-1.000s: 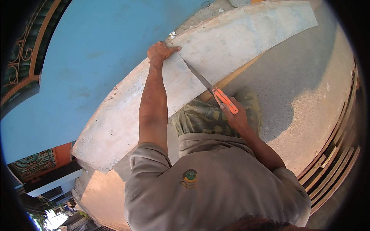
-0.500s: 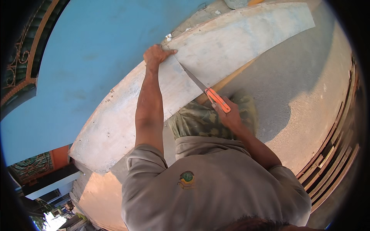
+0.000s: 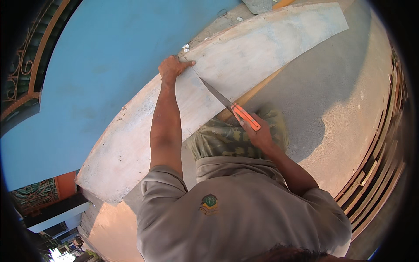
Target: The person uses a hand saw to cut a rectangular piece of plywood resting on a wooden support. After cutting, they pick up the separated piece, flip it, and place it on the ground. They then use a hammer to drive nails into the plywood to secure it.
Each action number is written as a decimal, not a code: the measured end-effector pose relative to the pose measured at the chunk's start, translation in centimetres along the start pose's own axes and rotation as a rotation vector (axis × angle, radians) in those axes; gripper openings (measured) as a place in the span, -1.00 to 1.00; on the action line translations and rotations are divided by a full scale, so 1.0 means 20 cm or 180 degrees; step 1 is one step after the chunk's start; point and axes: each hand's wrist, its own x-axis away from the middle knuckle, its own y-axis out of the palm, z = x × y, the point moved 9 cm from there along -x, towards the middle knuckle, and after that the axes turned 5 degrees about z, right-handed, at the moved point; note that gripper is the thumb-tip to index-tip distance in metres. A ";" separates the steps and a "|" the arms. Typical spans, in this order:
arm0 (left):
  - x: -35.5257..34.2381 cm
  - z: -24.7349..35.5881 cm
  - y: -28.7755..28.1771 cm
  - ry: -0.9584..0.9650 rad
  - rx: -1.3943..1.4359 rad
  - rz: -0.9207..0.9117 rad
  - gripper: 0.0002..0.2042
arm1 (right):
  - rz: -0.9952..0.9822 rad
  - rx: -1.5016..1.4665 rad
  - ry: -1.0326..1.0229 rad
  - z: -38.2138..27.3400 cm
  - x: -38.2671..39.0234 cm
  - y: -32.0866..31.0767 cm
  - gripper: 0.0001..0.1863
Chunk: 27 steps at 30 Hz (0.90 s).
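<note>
A long, whitish weathered board (image 3: 244, 52) lies across in front of me, with a line running over its width. My left hand (image 3: 172, 67) grips its far edge beside that line, thumb reaching onto the top face. My right hand (image 3: 257, 133) is closed on the orange handle of a handsaw (image 3: 220, 97), low beside my camouflage-trousered legs. The saw's blade runs diagonally up-left across the board, along the line toward my left hand. A yellowish wooden piece (image 3: 262, 87) shows under the board's near edge.
A blue wall (image 3: 100, 52) with metal grilles (image 3: 22, 65) rises beyond the board. A grey container (image 3: 257, 5) stands at the top. Wooden slats (image 3: 371, 183) lie along the right side of the concrete ground (image 3: 336, 122). Part of a street shows at lower left.
The board, both hands and the saw appear shifted slightly left in view; my left hand also appears lower. Both hands keep their holds.
</note>
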 end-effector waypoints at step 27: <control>0.02 -0.04 0.02 -0.0134 0.0002 -0.0112 -0.24 | -0.0078 0.0275 0.0049 0.02 0.36 -0.23 -0.53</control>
